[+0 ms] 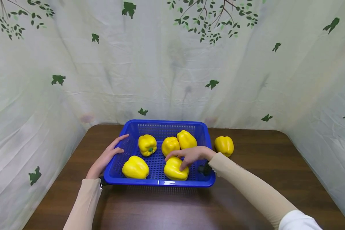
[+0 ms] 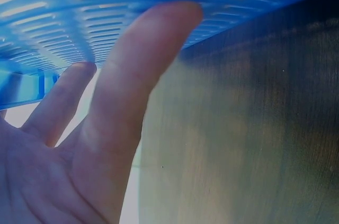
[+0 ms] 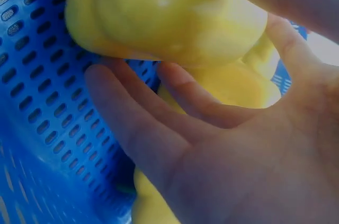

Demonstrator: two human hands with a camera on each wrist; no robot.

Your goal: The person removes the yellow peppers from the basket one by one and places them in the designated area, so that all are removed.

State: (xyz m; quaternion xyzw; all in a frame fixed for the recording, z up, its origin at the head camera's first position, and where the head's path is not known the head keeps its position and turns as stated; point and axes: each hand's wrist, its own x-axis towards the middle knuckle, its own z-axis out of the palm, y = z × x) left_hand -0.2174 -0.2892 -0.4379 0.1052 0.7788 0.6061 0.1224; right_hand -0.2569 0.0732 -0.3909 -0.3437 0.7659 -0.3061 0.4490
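A blue plastic basket (image 1: 160, 182) with slotted walls holds several yellow bell peppers. My right hand (image 1: 191, 155) reaches over its right rim and grips the yellow bell pepper (image 1: 175, 171) at the front right. In the right wrist view, thumb and fingers lie around that pepper, with other yellow peppers (image 3: 233, 83) beyond it. Along the basket's left side, my left hand (image 1: 104, 159) rests with fingers extended. The left wrist view shows its thumb (image 2: 143, 49) straight against the slotted wall.
Outside the basket, to its right, one more yellow bell pepper (image 1: 224, 146) lies on the brown wooden table (image 1: 261, 159). A pale curtain (image 1: 161, 64) with green leaf prints hangs behind and along both sides of the table.
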